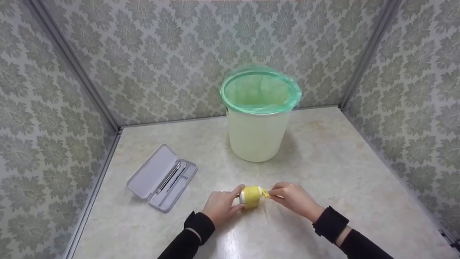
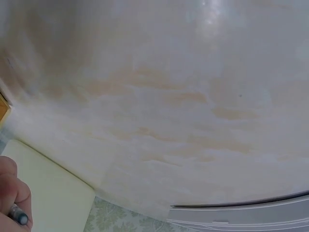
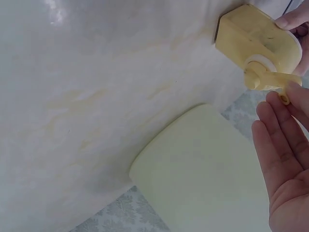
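A yellow pencil sharpener (image 1: 252,196) with a white rim lies on its side over the table, in front of the bin. My left hand (image 1: 221,207) grips its rear end, with the thumb on the body in the right wrist view. In the left wrist view, the dark rounded end of a pencil (image 2: 19,215) pokes out from between the left fingers; the rest of it is hidden. My right hand (image 1: 295,200) pinches the knob of the small yellow crank handle (image 3: 273,79) between thumb and forefinger, the other fingers extended.
A pale bin (image 1: 257,136) lined with a green plastic bag (image 1: 293,95) stands behind the hands. To the left, a grey pencil case (image 1: 147,176) lies unfolded, with pencils (image 1: 168,180) in its tray. Patterned panels (image 1: 179,46) enclose the table (image 1: 323,154) at the back and sides.
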### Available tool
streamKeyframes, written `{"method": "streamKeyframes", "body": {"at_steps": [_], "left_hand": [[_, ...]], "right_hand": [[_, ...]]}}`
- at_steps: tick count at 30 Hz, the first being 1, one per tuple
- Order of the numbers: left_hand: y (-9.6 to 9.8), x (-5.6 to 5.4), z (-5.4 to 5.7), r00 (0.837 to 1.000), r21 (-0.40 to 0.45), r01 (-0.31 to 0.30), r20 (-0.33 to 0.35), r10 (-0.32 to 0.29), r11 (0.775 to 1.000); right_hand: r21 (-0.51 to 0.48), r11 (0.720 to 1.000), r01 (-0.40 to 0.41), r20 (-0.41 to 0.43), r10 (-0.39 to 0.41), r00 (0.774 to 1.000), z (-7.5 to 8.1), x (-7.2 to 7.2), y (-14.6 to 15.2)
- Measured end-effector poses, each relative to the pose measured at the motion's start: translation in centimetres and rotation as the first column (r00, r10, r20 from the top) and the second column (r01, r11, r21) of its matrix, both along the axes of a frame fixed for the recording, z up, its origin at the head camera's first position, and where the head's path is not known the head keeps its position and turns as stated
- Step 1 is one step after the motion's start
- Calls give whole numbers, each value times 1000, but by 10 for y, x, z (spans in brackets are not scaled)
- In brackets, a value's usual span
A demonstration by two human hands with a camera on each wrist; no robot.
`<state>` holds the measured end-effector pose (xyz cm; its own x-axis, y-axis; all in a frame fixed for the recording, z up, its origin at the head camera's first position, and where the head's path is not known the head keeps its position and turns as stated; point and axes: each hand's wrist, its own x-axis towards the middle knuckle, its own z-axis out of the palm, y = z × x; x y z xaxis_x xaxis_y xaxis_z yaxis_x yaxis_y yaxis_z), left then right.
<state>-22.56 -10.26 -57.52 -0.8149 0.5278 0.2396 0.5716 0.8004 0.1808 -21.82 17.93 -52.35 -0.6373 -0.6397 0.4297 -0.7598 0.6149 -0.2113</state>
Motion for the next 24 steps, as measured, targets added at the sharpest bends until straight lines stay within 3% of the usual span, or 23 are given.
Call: {"method": "streamKeyframes", "body": {"at_steps": [10,24], "left_hand": [[1,0,1,1000,-24,-1,2,1,1000],[0,-1,0,1000,-3,17,18,-17,1000]], "right_hand": [[-12,999,36,-11,-36,999,4,-16,-4],[10,996,85,111,-85,990,9,-35,-15]]}}
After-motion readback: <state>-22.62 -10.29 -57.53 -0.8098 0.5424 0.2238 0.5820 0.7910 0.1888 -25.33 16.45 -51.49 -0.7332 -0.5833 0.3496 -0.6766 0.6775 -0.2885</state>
